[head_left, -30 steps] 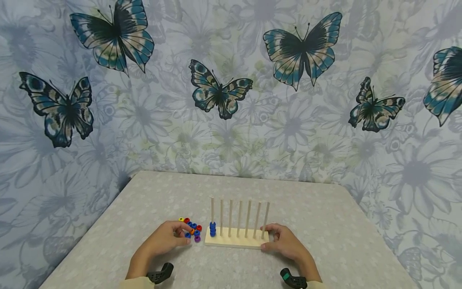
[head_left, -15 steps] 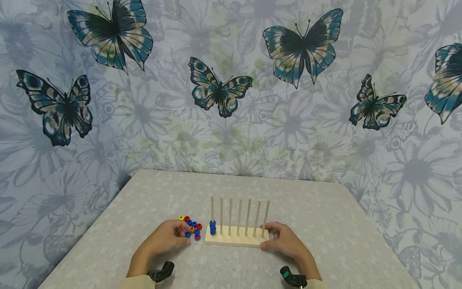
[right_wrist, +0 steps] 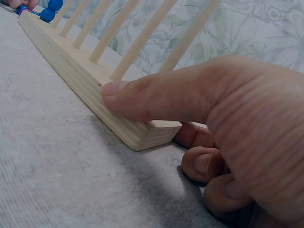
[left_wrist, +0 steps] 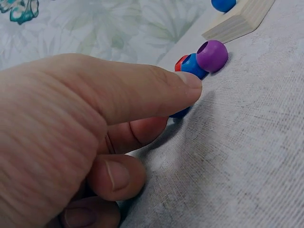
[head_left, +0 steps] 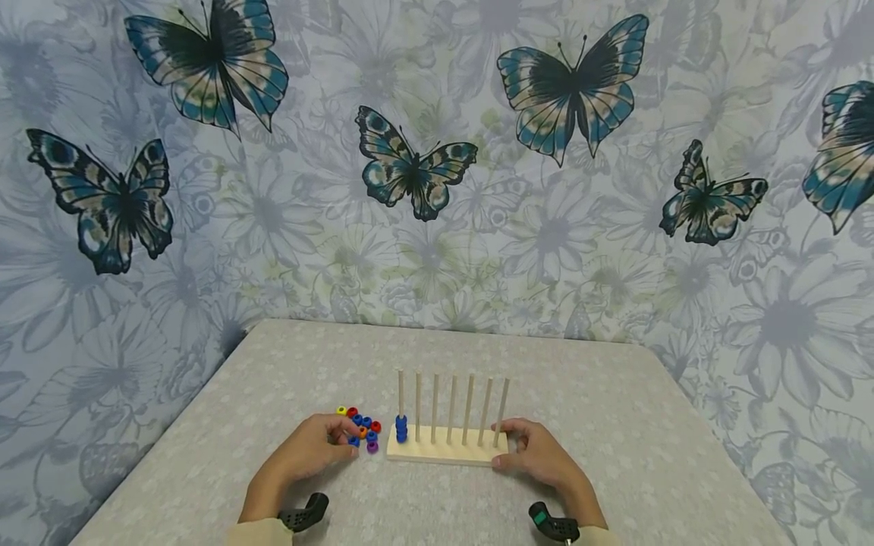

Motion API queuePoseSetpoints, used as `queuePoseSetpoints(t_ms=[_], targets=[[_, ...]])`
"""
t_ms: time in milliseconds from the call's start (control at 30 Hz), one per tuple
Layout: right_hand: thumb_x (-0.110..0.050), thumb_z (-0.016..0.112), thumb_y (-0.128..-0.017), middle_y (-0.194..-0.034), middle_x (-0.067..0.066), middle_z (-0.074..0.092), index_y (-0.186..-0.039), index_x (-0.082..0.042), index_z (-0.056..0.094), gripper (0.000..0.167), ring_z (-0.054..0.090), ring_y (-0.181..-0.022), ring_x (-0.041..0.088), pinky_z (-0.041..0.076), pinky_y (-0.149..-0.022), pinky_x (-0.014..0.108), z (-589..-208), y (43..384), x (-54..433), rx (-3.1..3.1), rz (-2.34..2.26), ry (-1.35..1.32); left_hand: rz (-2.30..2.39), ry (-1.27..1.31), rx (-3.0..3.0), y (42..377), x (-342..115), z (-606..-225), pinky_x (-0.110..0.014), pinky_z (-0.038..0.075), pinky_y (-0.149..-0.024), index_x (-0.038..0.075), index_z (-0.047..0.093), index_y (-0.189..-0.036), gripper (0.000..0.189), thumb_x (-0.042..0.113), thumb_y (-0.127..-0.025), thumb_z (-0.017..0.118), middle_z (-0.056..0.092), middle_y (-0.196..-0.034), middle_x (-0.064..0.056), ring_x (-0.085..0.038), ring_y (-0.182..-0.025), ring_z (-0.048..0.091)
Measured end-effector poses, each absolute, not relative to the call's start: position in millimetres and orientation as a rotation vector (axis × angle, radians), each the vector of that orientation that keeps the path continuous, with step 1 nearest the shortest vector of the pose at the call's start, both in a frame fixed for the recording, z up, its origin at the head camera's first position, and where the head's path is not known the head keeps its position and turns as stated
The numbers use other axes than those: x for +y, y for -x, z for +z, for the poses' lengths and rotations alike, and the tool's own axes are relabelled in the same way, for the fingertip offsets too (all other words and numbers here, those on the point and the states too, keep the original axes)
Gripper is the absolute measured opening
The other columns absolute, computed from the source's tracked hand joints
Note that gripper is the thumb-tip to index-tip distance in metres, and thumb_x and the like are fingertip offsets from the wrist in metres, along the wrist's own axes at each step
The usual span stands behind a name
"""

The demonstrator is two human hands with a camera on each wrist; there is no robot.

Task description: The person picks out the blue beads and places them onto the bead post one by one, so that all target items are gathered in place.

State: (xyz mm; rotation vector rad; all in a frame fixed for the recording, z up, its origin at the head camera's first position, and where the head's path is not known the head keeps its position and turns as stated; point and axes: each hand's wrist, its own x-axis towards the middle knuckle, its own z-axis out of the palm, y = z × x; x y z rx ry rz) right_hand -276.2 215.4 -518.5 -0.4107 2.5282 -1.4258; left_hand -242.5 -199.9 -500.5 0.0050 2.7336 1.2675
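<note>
A pale wooden peg stand [head_left: 447,455] with a row of upright pegs sits on the table. Several blue beads [head_left: 401,429] are stacked on its leftmost peg. My right hand [head_left: 539,455] grips the stand's right end, with the thumb [right_wrist: 142,97] on the front edge and the other fingers behind. Left of the stand, my left hand [head_left: 310,449] rests at a group of loose beads, thumb and index finger apart around a blue bead [left_wrist: 179,114]. The thumb partly hides that bead in the left wrist view. Nearer the stand lies a purple bead [left_wrist: 212,56].
Other loose beads lie beyond the left fingers, among them a yellow bead [head_left: 341,410], red beads and an orange bead [head_left: 363,433]. A pale patterned cloth covers the table [head_left: 437,508]. Behind it hangs a wall covering [head_left: 437,265] with flowers and butterflies.
</note>
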Motion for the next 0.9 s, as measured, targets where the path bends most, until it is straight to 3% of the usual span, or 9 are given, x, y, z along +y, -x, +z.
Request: queuePoseSetpoints(t_ms=[900], targets=[[-0.027,0.092,-0.068,-0.084,0.003,0.057,-0.123,-0.014,0.070,0.061,0.040,-0.064,0.012,0.034,-0.053,0.023,-517.1,277.2,215.1,2.523,-1.436,0.393,1.244,0.064,2.755,242.5,-199.0,-501.9,-0.029,0.040,-0.061,0.019,0.074,-0.097,0.022,0.017,-0.078,0.085,0.060,-0.079,0.001,-0.015,-0.073,0.052]])
